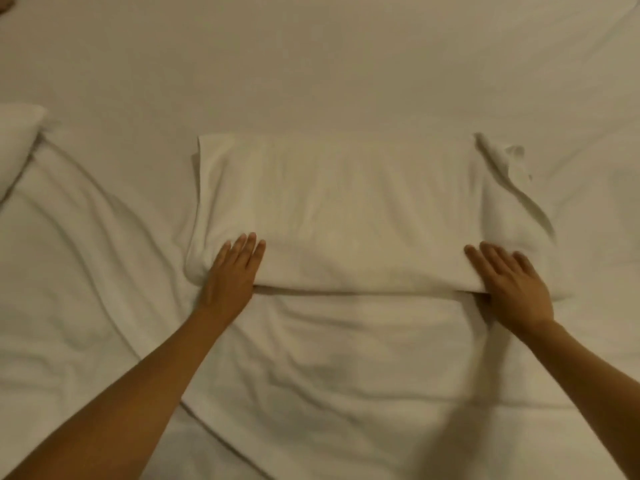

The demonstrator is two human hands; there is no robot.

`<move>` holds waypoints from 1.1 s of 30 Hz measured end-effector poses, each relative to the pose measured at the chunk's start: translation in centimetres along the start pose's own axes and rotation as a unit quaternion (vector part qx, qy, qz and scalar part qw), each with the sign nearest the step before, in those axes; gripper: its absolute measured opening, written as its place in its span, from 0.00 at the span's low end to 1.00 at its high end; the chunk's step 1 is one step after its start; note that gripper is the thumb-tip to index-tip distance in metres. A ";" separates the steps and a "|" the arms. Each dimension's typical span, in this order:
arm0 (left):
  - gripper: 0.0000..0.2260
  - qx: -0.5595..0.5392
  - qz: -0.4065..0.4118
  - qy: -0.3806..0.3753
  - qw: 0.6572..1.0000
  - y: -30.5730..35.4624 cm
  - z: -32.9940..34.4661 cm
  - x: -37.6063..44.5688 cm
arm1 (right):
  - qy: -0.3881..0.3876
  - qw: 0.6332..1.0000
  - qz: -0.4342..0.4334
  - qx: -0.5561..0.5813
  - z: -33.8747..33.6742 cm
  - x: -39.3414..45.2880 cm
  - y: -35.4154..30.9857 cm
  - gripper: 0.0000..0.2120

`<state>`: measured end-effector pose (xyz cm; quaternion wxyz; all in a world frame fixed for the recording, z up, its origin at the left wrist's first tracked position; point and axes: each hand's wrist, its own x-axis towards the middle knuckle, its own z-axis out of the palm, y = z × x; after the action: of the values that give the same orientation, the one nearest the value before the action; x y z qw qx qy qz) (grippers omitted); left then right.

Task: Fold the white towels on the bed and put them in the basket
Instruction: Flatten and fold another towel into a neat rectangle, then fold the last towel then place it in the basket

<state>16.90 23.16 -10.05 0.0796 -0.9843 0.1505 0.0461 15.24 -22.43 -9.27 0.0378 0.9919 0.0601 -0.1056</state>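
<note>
A white towel [346, 209] lies spread on the bed, its far part folded toward me so that a doubled edge runs across the middle. My left hand [233, 271] rests flat on the left end of that folded edge, fingers apart. At the right end my right hand [512, 282] also lies flat, its thumb tucked under the fold. The towel's near single layer [346, 368] stretches wrinkled toward me between my forearms. The right far corner [502, 157] of the fold is rumpled. No basket is in view.
The white bed sheet [311, 64] fills the view beyond and beside the towel. A white bundle, a pillow or more cloth [17, 147], sits at the left edge. Creased sheet [79, 254] lies to the left of my left arm.
</note>
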 end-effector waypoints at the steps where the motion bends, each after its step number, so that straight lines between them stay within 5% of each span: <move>1: 0.21 0.003 -0.003 0.006 1.000 -0.3 -0.3 0.4 | -0.010 1.000 0.008 -0.011 -0.5 0.2 0.5 0.37; 6: 0.24 -0.015 -0.034 -0.033 0.999 -0.2 -1.0 1.0 | 0.014 0.998 0.066 0.008 -2.2 -0.9 -0.2 0.37; 10: 0.27 -0.067 -0.052 0.005 0.996 0.2 -2.0 -1.7 | 0.043 0.995 0.088 0.036 -2.0 -4.3 -1.2 0.37; 17: 0.31 -0.122 -0.055 -0.082 0.988 4.7 -5.4 -14.6 | 0.017 0.994 0.085 0.063 -2.5 -16.3 -1.6 0.39; 20: 0.33 -0.162 -0.077 -0.043 0.983 6.6 -5.3 -19.9 | 0.024 0.994 0.074 0.071 -1.6 -20.9 -2.1 0.42; 22: 0.33 -0.172 -0.083 -0.054 0.980 7.9 -4.8 -23.2 | -0.013 0.994 0.076 0.070 -0.5 -23.8 -2.5 0.42; 27: 0.34 -0.149 -0.048 -0.247 0.956 8.7 -1.7 -27.3 | -0.175 0.982 0.054 0.036 3.3 -27.8 -3.4 0.38; 33: 0.50 -0.136 -0.017 -0.242 0.961 9.9 -1.5 -24.7 | -0.195 0.976 0.055 0.078 3.6 -26.8 -3.1 0.35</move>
<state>-9.47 20.70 -7.16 -0.0201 -0.9478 0.1025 0.3012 -11.85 -22.65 -7.21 -0.0225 0.9538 -0.0113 -0.2994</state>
